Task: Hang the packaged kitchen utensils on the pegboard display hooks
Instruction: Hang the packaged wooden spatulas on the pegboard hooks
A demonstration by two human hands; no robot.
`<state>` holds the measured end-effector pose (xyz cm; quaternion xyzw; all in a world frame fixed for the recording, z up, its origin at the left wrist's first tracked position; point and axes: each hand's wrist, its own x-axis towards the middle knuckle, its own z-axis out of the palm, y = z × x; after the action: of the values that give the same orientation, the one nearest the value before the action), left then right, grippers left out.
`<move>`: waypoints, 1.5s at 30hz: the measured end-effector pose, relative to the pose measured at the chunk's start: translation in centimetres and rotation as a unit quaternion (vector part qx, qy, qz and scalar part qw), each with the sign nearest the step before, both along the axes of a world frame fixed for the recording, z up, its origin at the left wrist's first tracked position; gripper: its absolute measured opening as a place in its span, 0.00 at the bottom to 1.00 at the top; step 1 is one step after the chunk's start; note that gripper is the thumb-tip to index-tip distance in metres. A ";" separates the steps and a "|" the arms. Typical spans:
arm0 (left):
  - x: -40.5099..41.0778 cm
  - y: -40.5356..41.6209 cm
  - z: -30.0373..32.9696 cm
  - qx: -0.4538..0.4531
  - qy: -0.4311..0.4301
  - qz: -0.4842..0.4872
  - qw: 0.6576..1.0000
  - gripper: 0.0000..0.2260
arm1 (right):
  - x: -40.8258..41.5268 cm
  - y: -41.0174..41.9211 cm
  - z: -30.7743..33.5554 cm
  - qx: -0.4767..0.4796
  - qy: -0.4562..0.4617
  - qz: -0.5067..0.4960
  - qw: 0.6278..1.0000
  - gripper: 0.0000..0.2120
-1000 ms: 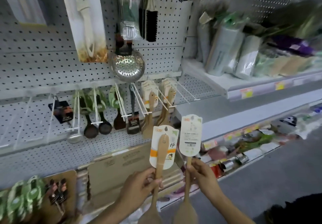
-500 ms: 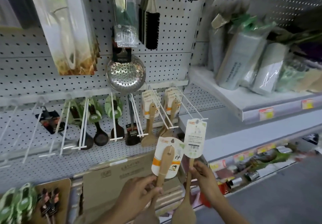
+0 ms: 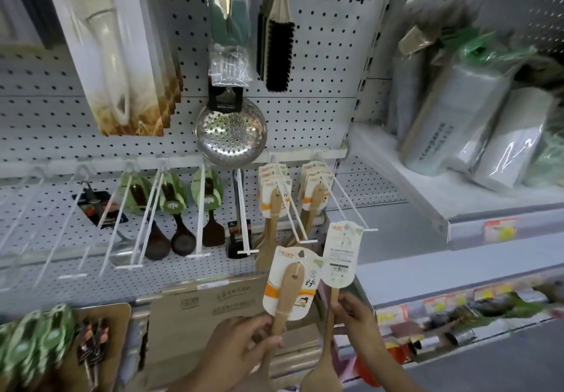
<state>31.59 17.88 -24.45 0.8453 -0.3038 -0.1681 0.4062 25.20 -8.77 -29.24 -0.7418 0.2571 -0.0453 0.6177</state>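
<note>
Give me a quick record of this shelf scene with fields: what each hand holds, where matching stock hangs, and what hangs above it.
left hand: left hand grips the handle of a carded wooden spatula, card front showing
right hand: right hand pinches the handle of a second carded spatula, barcode side showing
matching stock: two rows of carded wooden spatulas on white pegboard hooks
above: steel skimmer and black brush on the pegboard
status: neither held spatula hung yet
</note>
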 end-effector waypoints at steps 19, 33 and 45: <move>-3.6 -4.8 -0.5 0.011 -0.005 0.167 0.986 0.07 | 13.6 -7.5 0.1 0.090 0.013 0.098 0.991 0.20; -4.6 -6.6 -2.3 0.003 0.029 0.212 0.977 0.12 | 9.6 -6.3 1.7 -0.010 -0.024 0.197 0.980 0.18; -4.9 -7.5 -5.5 0.001 0.047 0.179 0.983 0.09 | 3.4 -0.1 4.2 0.065 -0.050 0.278 0.957 0.12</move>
<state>26.72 10.38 -29.92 0.8773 -0.1286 -0.1323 0.4430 28.62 -8.85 -25.00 -0.7390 0.0123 0.1083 0.6648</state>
